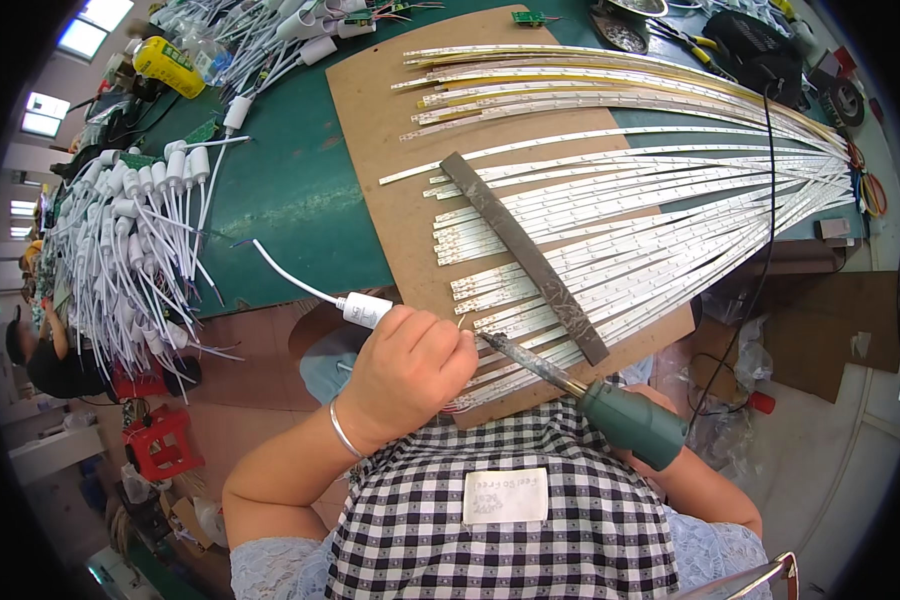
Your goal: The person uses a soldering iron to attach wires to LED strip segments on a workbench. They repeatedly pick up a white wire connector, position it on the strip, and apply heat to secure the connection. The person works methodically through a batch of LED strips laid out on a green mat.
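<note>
My left hand (413, 362), a silver bangle on its wrist, is closed around a white cylindrical cable connector (366, 309). The connector's white cable trails off to the left. Thin wire ends show by my fingertips, close to the ends of the LED strips (540, 240). My right hand (654, 402) grips the green handle of a soldering iron (630, 422), which hides most of its fingers. The iron's dark tip lies just right of my left fingertips, at the strip ends. A dark flat bar (523, 258) rests diagonally across the strips, which lie on a brown board (375, 110).
Many white connectors with cables (130, 225) hang in a heap over the table's left side. Behind them stands a yellow bottle (168, 67). A black cord (771, 190) crosses the strips at right. Pliers (705, 50) and a metal dish (622, 32) lie at the back.
</note>
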The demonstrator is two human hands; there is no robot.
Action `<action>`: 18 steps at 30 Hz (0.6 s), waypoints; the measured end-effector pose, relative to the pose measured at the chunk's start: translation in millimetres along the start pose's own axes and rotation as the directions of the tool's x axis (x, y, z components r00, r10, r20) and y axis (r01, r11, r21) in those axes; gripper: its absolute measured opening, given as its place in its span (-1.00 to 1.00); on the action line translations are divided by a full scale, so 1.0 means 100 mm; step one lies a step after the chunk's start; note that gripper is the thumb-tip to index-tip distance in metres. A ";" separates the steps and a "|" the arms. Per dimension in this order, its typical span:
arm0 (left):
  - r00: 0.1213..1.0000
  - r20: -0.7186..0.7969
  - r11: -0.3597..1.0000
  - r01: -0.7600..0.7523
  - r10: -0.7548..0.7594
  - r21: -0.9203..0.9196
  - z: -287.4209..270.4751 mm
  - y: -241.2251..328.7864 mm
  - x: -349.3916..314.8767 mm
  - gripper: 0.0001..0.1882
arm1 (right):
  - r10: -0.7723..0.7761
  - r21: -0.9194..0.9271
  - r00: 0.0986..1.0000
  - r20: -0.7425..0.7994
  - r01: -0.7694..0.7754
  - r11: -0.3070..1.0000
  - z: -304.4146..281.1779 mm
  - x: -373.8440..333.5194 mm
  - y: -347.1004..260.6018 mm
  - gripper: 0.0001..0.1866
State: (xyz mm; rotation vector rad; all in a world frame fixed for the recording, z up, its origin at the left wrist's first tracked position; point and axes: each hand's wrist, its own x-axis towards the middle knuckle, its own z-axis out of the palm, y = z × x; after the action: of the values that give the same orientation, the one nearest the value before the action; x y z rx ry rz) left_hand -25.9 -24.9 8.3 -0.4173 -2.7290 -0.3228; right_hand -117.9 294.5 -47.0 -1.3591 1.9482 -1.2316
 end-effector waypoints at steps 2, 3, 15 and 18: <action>1.000 0.003 1.000 0.001 -0.001 0.004 0.00 0.00 0.00 -0.87 | 0.004 -0.008 1.000 -0.001 -0.004 1.000 0.00 0.00 0.00 -0.38; 1.000 0.002 1.000 0.002 -0.002 0.003 0.00 0.00 0.00 -0.87 | 0.010 -0.002 1.000 -0.006 -0.010 1.000 0.01 0.00 0.00 -0.38; 1.000 -0.004 1.000 0.006 -0.006 -0.019 0.01 -0.03 -0.03 -0.85 | 0.149 0.114 0.983 -0.108 -0.136 0.984 0.02 0.11 -0.17 -0.80; 1.000 -0.004 1.000 -0.006 0.006 -0.016 0.01 -0.04 -0.03 -0.85 | 0.155 0.174 0.987 -0.031 -0.147 0.974 -0.03 0.12 -0.18 -0.71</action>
State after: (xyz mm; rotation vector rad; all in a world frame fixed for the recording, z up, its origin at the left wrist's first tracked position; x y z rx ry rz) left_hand -25.1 -28.7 5.8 -0.4281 -2.7228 -0.3432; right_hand -115.8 283.0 -28.8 -1.0866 1.8880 -1.3311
